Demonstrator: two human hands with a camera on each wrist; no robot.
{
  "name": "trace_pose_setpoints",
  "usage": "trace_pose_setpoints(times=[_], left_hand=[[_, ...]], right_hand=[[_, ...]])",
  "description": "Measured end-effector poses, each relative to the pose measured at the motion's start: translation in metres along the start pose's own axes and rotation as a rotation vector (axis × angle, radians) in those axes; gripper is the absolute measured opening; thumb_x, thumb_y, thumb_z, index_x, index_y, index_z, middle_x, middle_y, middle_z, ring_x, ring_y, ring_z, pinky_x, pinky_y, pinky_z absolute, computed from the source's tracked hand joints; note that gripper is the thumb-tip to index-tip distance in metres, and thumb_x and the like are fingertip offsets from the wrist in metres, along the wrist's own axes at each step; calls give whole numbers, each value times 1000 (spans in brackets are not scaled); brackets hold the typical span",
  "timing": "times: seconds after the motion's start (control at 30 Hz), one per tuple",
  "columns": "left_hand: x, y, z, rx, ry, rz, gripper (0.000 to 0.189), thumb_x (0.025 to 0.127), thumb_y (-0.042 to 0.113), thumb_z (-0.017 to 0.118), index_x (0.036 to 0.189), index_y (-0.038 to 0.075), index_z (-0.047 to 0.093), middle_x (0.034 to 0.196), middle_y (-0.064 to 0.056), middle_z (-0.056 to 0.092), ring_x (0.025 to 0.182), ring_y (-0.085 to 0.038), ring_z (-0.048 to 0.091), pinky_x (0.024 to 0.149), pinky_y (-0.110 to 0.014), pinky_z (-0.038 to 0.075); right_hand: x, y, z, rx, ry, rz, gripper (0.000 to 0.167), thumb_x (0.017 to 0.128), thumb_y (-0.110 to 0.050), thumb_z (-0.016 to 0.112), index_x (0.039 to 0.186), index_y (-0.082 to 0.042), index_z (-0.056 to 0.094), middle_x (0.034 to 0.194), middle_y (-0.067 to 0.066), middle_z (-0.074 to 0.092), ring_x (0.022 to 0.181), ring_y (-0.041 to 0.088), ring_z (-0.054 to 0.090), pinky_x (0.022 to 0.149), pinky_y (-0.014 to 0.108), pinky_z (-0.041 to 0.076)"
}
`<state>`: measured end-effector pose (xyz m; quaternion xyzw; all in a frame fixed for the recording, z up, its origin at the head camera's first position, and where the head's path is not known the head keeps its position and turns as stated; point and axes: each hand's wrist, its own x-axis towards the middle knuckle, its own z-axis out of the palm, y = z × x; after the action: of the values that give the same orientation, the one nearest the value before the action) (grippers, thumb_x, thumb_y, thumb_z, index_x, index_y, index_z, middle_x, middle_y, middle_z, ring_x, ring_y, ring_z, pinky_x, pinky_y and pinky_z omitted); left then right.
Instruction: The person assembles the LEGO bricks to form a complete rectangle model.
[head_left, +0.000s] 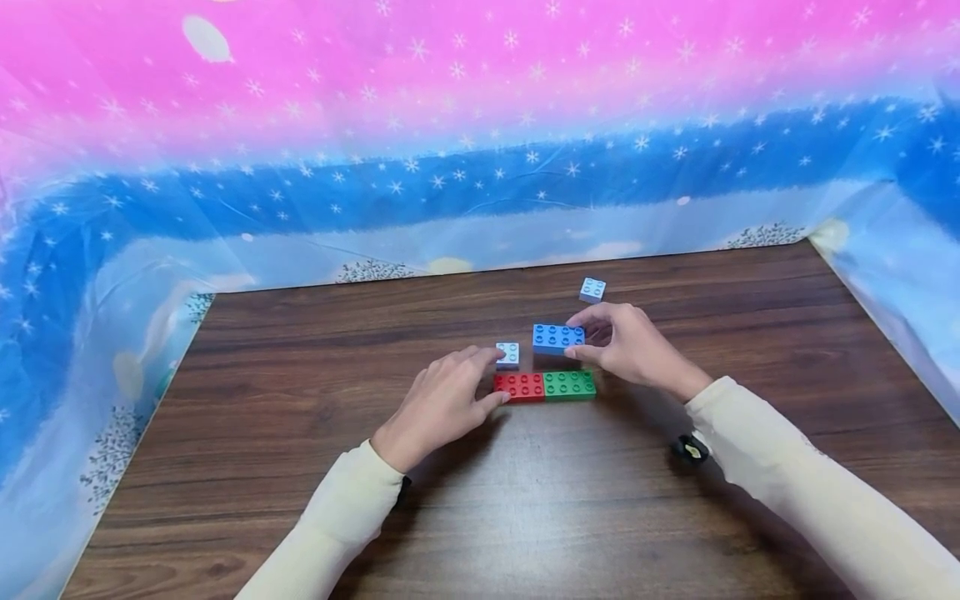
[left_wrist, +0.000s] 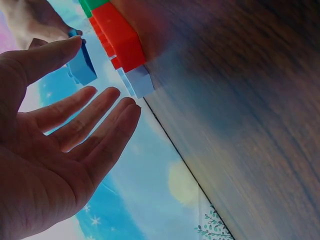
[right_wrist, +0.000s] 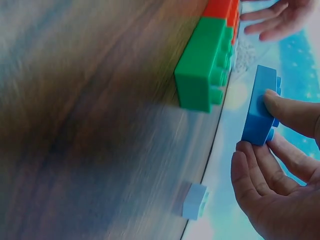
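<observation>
My right hand (head_left: 637,343) pinches a blue eight-stud building brick (head_left: 553,340) by its right end, thumb on the near side. In the right wrist view the blue brick (right_wrist: 259,107) is held above the table. A red brick (head_left: 525,388) and a green brick (head_left: 572,385) lie end to end just in front of it. Behind the red brick sits a small pale blue brick (head_left: 509,356). My left hand (head_left: 446,396) hovers at the left of these two, and the left wrist view shows its fingers (left_wrist: 107,107) spread apart, gripping nothing.
Another small pale blue brick (head_left: 592,289) lies farther back on the wooden table (head_left: 247,467). A patterned pink and blue cloth (head_left: 465,179) hangs behind the table and along its sides. A black band with a round piece (head_left: 688,450) shows at the right wrist.
</observation>
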<state>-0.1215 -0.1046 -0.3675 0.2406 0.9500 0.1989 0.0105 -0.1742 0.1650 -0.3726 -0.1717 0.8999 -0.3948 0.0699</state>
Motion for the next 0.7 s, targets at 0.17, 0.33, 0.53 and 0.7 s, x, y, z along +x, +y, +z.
trace_pose_setpoints(times=[0.17, 0.33, 0.53, 0.7], left_hand=[[1, 0, 1, -7, 2, 1, 54, 92, 28, 78, 137, 7, 61, 136, -12, 63, 125, -29, 59, 95, -49, 51], [2, 1, 2, -8, 1, 0, 56, 91, 29, 78, 139, 6, 59, 134, -12, 64, 122, -29, 61, 93, -49, 52], [3, 3, 3, -2, -20, 5, 58, 92, 30, 77, 141, 7, 57, 135, -12, 63, 122, -28, 61, 94, -49, 52], [4, 4, 3, -1, -42, 3, 59, 93, 31, 76, 143, 8, 56, 139, -13, 61, 129, -32, 56, 100, -52, 48]], right_hand=[[-9, -5, 5, -12, -2, -44, 34, 89, -14, 80, 120, -3, 71, 107, 10, 71, 96, 23, 65, 84, 44, 54], [-15, -7, 9, -6, -8, -63, 34, 88, -13, 81, 119, -3, 72, 108, 8, 71, 95, 21, 65, 84, 43, 54], [-19, -7, 14, 9, -25, -74, 33, 88, -13, 81, 119, -5, 72, 109, 7, 71, 95, 21, 64, 83, 42, 54], [-22, -7, 18, 19, -43, -86, 33, 88, -12, 81, 119, -4, 72, 112, 8, 71, 98, 24, 65, 86, 45, 55]])
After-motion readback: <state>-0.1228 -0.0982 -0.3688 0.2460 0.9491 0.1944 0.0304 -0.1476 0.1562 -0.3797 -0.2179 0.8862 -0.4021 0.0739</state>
